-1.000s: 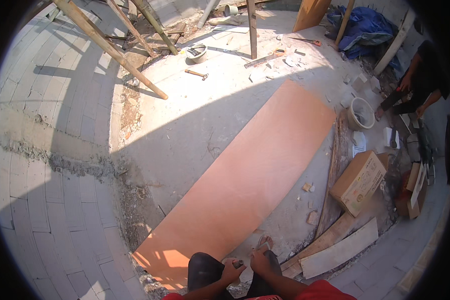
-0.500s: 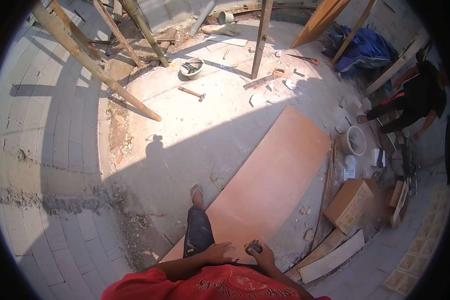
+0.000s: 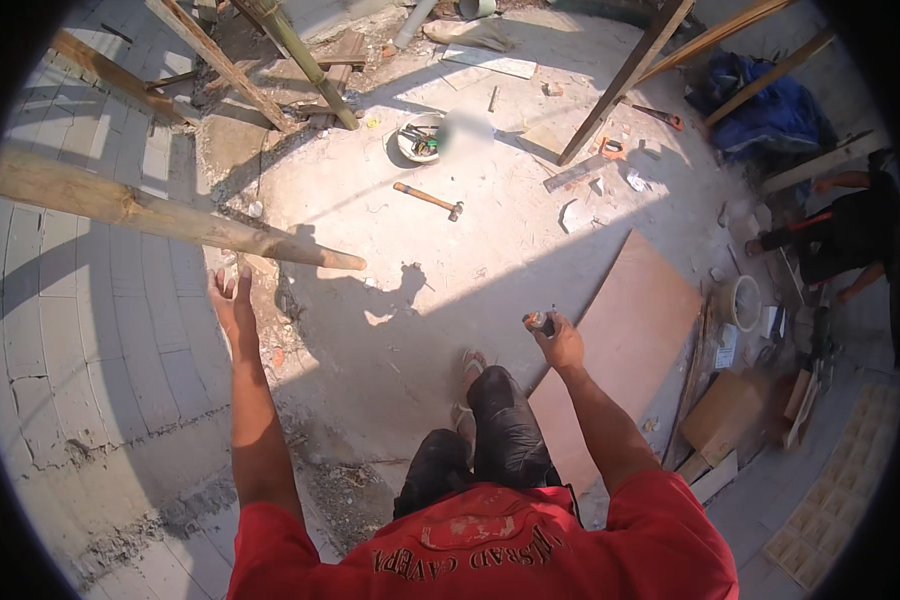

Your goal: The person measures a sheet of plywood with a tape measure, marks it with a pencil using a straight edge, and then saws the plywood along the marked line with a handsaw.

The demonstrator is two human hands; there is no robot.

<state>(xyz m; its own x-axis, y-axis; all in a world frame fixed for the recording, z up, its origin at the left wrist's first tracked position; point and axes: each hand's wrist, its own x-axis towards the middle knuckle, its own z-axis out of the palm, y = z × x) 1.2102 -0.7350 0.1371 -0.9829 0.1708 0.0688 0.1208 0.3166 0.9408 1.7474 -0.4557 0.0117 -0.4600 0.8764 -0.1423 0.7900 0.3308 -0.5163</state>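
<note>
My left hand (image 3: 233,308) is stretched out with its fingers apart and holds nothing. It is just below a slanting round wooden pole (image 3: 170,212), and a gap seems to separate them. My right hand (image 3: 560,345) is closed around a small dark, compact thing with a touch of orange, which looks like a tape measure (image 3: 539,322). That hand is over the left edge of a reddish-brown plywood sheet (image 3: 625,335) lying on the floor. Ahead of my hands, a hammer (image 3: 428,201) with a wooden handle rests on the concrete.
A pale bucket of tools (image 3: 422,140) stands beyond the hammer. Handsaws (image 3: 612,148) lie near an upright post (image 3: 625,85). At right are another bucket (image 3: 740,303), a cardboard box (image 3: 722,415), a blue tarp (image 3: 770,105) and a person in dark clothes (image 3: 842,230).
Both hands have moved forward from near my body, the left out toward the pole, the right still holding the dark thing. My feet have shifted left, off the plywood.
</note>
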